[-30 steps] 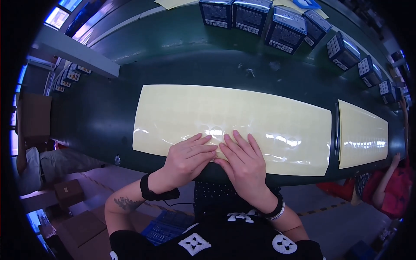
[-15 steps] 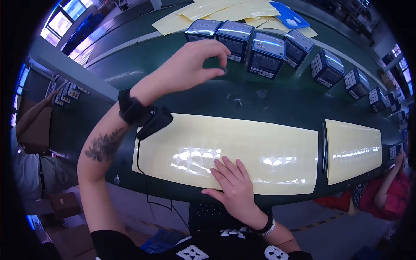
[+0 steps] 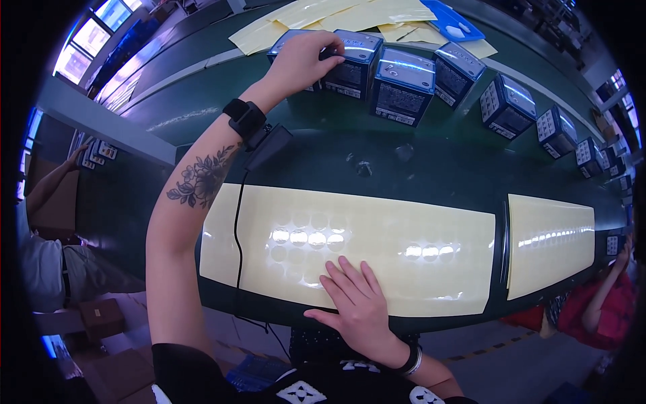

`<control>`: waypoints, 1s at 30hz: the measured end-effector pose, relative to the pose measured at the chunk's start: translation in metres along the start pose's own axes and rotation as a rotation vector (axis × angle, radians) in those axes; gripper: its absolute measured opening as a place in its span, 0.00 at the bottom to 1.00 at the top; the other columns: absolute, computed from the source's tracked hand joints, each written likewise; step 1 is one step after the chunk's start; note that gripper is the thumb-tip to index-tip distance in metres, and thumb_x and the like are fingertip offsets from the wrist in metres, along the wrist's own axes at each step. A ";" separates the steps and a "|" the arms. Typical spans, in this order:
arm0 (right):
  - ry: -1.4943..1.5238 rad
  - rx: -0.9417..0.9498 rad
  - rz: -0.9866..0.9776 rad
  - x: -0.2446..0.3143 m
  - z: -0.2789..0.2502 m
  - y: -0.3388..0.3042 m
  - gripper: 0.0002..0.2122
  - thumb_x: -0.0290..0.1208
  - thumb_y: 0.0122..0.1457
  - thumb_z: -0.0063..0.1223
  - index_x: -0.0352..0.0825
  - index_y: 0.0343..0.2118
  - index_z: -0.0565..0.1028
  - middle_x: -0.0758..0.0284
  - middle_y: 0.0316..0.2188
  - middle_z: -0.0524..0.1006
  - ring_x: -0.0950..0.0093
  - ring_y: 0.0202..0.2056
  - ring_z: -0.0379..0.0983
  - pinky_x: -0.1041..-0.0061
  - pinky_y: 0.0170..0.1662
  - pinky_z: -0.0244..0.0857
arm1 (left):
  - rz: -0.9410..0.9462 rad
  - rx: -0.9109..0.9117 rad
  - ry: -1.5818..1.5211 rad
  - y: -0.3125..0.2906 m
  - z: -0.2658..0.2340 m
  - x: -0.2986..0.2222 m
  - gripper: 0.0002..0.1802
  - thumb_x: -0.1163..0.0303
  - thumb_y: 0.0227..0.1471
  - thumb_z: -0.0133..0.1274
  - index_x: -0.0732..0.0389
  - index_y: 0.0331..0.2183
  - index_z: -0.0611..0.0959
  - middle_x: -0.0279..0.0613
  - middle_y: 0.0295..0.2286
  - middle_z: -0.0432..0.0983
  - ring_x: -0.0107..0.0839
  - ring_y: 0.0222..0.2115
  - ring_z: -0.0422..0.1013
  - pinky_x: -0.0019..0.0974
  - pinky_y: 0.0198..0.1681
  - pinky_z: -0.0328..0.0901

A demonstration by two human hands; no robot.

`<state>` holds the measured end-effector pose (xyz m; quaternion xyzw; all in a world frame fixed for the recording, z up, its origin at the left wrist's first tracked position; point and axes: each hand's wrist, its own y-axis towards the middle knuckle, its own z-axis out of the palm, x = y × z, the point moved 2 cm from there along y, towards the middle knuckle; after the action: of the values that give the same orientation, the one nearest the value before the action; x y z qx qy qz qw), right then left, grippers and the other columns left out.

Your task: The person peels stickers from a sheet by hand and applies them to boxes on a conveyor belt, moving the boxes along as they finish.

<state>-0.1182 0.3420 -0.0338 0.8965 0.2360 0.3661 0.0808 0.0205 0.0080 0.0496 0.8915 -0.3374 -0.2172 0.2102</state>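
My left hand (image 3: 301, 62) reaches to the far side of the table, over a dark blue box (image 3: 354, 47). Its thumb and forefinger are curled close together at that box's near left corner; whatever they pinch, if anything, is too small to make out. Another blue box (image 3: 281, 40) is partly hidden behind this hand. My right hand (image 3: 356, 303) lies flat with fingers spread on a long pale yellow sheet (image 3: 377, 269), holding nothing. Clear round stickers (image 3: 307, 238) show on the sheet as shiny circles in rows.
More blue boxes (image 3: 404, 84) curve away to the right. A second yellow sheet (image 3: 552, 246) lies to the right. Loose yellow sheets (image 3: 269, 30) and a blue tray (image 3: 457, 20) are at the back. A black device with a cable (image 3: 269, 148) hangs by my left wrist. Other people work at both sides.
My left hand has moved farther away, from above the table to the box, and its fingers have drawn closer together. My right hand stays flat on the sheet. The view has shifted slightly.
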 end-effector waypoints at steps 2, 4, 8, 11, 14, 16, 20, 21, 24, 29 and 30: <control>0.003 -0.003 0.000 -0.002 -0.001 -0.001 0.26 0.47 0.46 0.66 0.30 0.42 0.77 0.59 0.48 0.75 0.60 0.56 0.67 0.54 0.60 0.55 | 0.071 -0.209 -0.045 -0.005 0.006 0.001 0.08 0.69 0.49 0.60 0.57 0.35 0.82 0.37 0.38 0.78 0.35 0.33 0.76 0.35 0.39 0.70; 0.001 -0.007 0.002 -0.002 -0.002 -0.003 0.26 0.47 0.46 0.66 0.30 0.41 0.77 0.59 0.48 0.75 0.60 0.56 0.67 0.54 0.60 0.55 | 0.125 -0.213 0.035 -0.009 0.009 0.003 0.10 0.68 0.50 0.60 0.56 0.37 0.82 0.37 0.39 0.78 0.35 0.33 0.76 0.34 0.39 0.70; -0.022 -0.015 -0.006 -0.003 -0.001 -0.006 0.24 0.45 0.47 0.66 0.31 0.41 0.77 0.59 0.48 0.75 0.60 0.56 0.67 0.54 0.60 0.56 | 0.221 -0.205 0.239 -0.015 0.011 0.001 0.14 0.68 0.50 0.60 0.55 0.41 0.81 0.38 0.42 0.77 0.38 0.34 0.77 0.35 0.41 0.70; -0.045 -0.011 -0.020 -0.001 -0.003 -0.008 0.23 0.44 0.48 0.65 0.31 0.41 0.77 0.59 0.48 0.76 0.60 0.56 0.67 0.55 0.60 0.56 | 0.190 -0.147 0.323 -0.025 0.010 -0.009 0.18 0.69 0.49 0.60 0.56 0.45 0.79 0.41 0.45 0.75 0.40 0.38 0.75 0.37 0.47 0.69; -0.051 -0.028 -0.024 0.000 -0.012 -0.006 0.23 0.43 0.49 0.65 0.32 0.44 0.76 0.58 0.50 0.73 0.60 0.56 0.67 0.55 0.60 0.56 | 0.381 -0.105 0.710 -0.035 -0.002 -0.031 0.26 0.67 0.50 0.60 0.55 0.52 0.74 0.49 0.54 0.65 0.43 0.54 0.66 0.46 0.59 0.59; -0.062 -0.013 0.021 -0.006 -0.015 -0.003 0.24 0.43 0.49 0.64 0.32 0.45 0.76 0.58 0.51 0.72 0.61 0.56 0.67 0.56 0.60 0.55 | 0.282 0.074 0.485 -0.063 -0.010 -0.073 0.30 0.68 0.47 0.61 0.54 0.53 0.73 0.52 0.57 0.60 0.46 0.58 0.59 0.52 0.63 0.49; -0.089 0.017 0.064 -0.003 -0.021 0.000 0.25 0.42 0.50 0.64 0.33 0.48 0.75 0.58 0.54 0.69 0.62 0.55 0.66 0.56 0.60 0.53 | 0.187 0.466 0.144 -0.155 -0.059 -0.144 0.28 0.70 0.43 0.63 0.59 0.49 0.77 0.50 0.52 0.69 0.46 0.54 0.66 0.53 0.63 0.53; -0.112 0.022 0.063 -0.004 -0.023 0.000 0.25 0.42 0.50 0.63 0.33 0.49 0.75 0.58 0.55 0.69 0.62 0.55 0.66 0.56 0.60 0.53 | 0.156 0.561 0.068 -0.177 -0.066 -0.155 0.27 0.70 0.44 0.62 0.61 0.49 0.76 0.50 0.52 0.68 0.46 0.54 0.65 0.53 0.63 0.53; -0.136 0.019 0.058 0.000 -0.020 -0.002 0.24 0.41 0.51 0.63 0.34 0.49 0.75 0.57 0.55 0.68 0.62 0.54 0.65 0.56 0.60 0.52 | 0.027 0.630 -0.052 -0.233 -0.067 -0.174 0.26 0.71 0.45 0.62 0.64 0.48 0.77 0.50 0.54 0.67 0.45 0.56 0.63 0.52 0.62 0.54; -0.162 -0.023 0.052 -0.002 -0.020 -0.009 0.21 0.38 0.52 0.63 0.34 0.47 0.77 0.58 0.54 0.71 0.61 0.54 0.66 0.56 0.59 0.52 | -0.078 0.408 -0.108 -0.265 -0.048 -0.184 0.19 0.69 0.48 0.60 0.65 0.44 0.80 0.50 0.52 0.70 0.44 0.56 0.64 0.46 0.61 0.57; -0.162 -0.035 0.043 -0.002 -0.020 -0.010 0.20 0.37 0.52 0.63 0.34 0.46 0.77 0.58 0.53 0.72 0.61 0.53 0.66 0.56 0.59 0.53 | -0.082 0.408 -0.111 -0.267 -0.046 -0.185 0.19 0.69 0.48 0.60 0.65 0.44 0.80 0.50 0.52 0.70 0.44 0.56 0.64 0.46 0.61 0.57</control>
<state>-0.1372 0.3492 -0.0237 0.9264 0.2029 0.2983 0.1075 0.0554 0.3294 -0.0064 0.9152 -0.3490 -0.2017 -0.0026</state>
